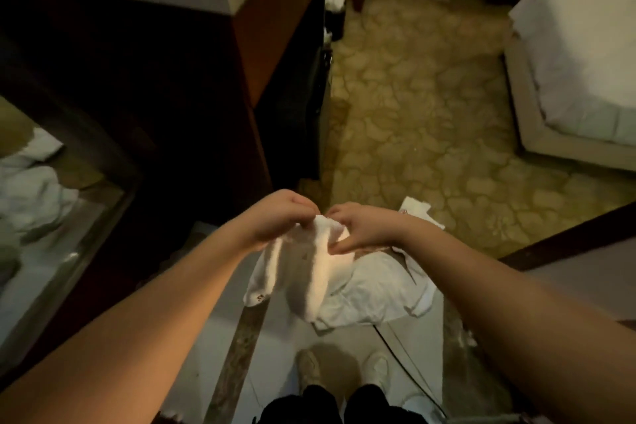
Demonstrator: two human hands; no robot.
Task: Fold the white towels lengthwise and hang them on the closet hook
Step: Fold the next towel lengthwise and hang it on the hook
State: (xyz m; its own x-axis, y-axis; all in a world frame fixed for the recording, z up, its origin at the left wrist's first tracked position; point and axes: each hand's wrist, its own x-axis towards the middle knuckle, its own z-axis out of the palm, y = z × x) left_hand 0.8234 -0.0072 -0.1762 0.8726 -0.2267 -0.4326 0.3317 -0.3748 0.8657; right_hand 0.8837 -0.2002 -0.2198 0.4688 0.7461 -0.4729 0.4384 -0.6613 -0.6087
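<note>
Holding item one, the white towel (320, 268): you have its top edge bunched between both hands, raised above the floor in front of your legs, the rest hanging down in two soft lobes.

Left hand (275, 220): fingers curled and pinching the towel's upper edge on its left side.
Right hand (361, 227): fingers curled likewise, thumb underneath, pinching the same edge just beside the left; the two hands nearly touch.

Handling, as a judgement: light, limp cloth with no stiffness of its own. It drapes and creases wherever you leave it unsupported, and it should not slip from a pinch. Nothing fragile. To fold lengthwise you will likely want to take hold at two corners of one short edge, hands well apart, so the cloth hangs flat before you bring the long edges together. The present bunched hold gives no straight edge to work from.

Item two, more white linen (371, 289): a crumpled heap on the floor directly beneath the towel, near your shoes (309, 368).

Surface: pale floor tile underfoot, meeting patterned carpet (430, 96) farther ahead.

Room: dim. Dark wooden cabinet (254, 55) at left with a white top. Bed (578, 58) in white at the far right. Further white cloth (27, 196) lies at the left edge of view. No hook is visible.
</note>
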